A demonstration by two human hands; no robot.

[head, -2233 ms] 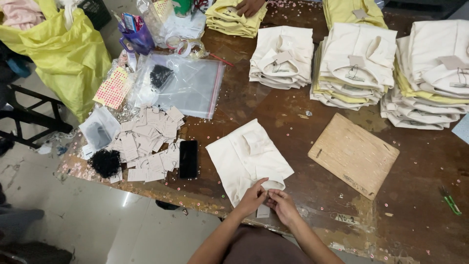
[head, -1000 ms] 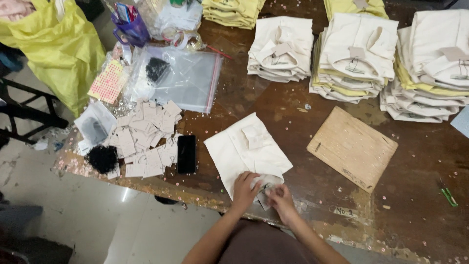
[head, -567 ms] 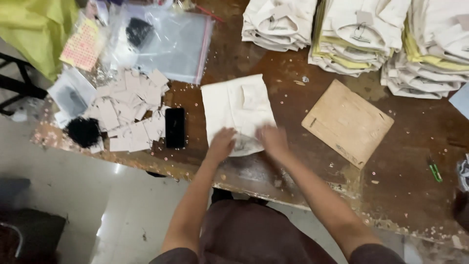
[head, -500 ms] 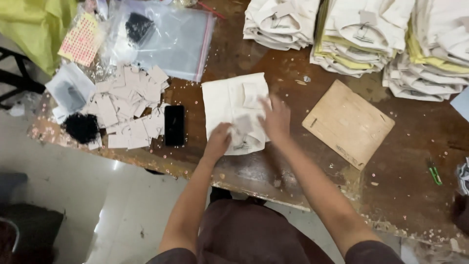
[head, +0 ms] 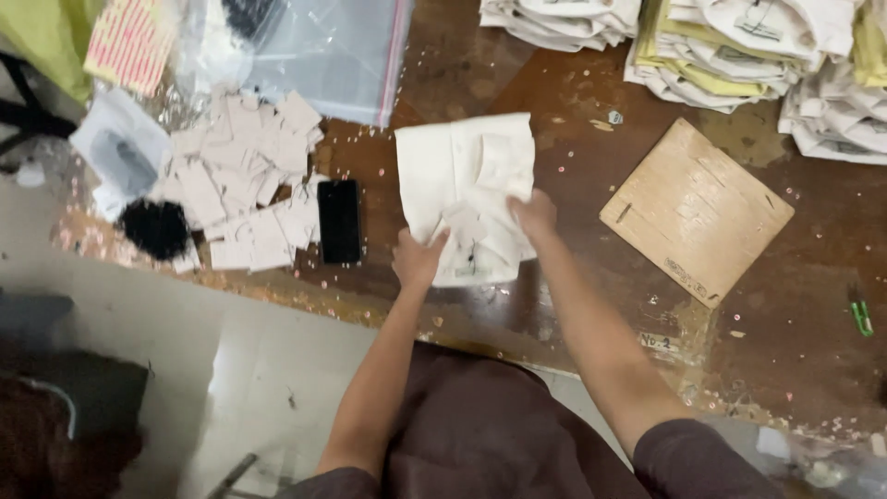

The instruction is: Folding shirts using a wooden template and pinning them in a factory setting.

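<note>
Both hands gripped the folded shirt [head: 467, 189] lying near the table [head: 564, 102] edge, left hand [head: 418, 259] at its lower corner, right hand [head: 533, 214] on its side; an uneven pull risked spoiling the fold or sweeping the adjacent phone [head: 339, 220] off.

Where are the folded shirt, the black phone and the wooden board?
folded shirt [head: 462, 166], head view, upper flat part of the cloth
black phone [head: 339, 220], head view, middle of its screen
wooden board [head: 695, 209], head view, centre of its face
</note>
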